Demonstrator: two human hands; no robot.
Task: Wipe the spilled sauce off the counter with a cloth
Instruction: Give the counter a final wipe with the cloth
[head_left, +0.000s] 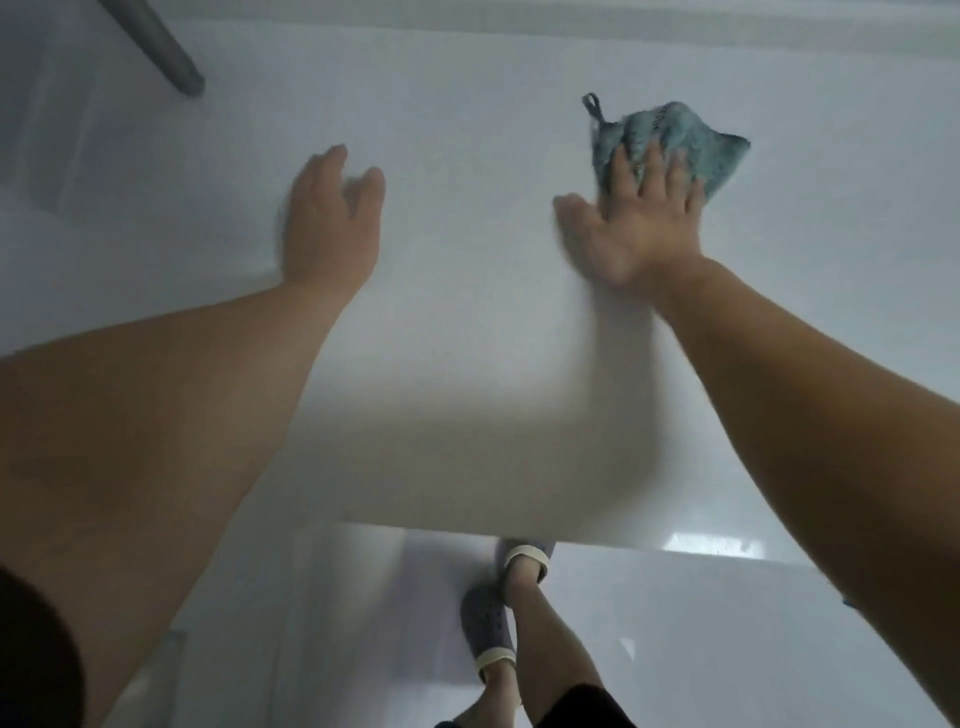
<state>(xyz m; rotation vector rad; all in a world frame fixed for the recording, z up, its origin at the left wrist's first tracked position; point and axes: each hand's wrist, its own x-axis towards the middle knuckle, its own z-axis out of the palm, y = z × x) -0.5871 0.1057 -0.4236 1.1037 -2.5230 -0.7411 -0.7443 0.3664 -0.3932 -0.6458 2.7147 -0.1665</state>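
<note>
Cloth (670, 137) x1 under flat R hand (641, 228) (L hand (330, 223) free).

both arms stretched out, right hand (641, 223) flat with fingers spread, left hand (332, 218) relaxed, fingers loosely open

There is one view only, from the camera on my head, so nothing is shared with another. It looks forward and steeply down over the white bench (467, 338), close enough that my forearms fill the lower corners. My left hand (332, 218) and right hand (644, 223) sit in the upper middle, toward the far side. Past the bench's near edge it sees straight down to the floor (727, 623) and my feet (506, 608). The wide lens bends the edges, and the picture is blurred.
</note>
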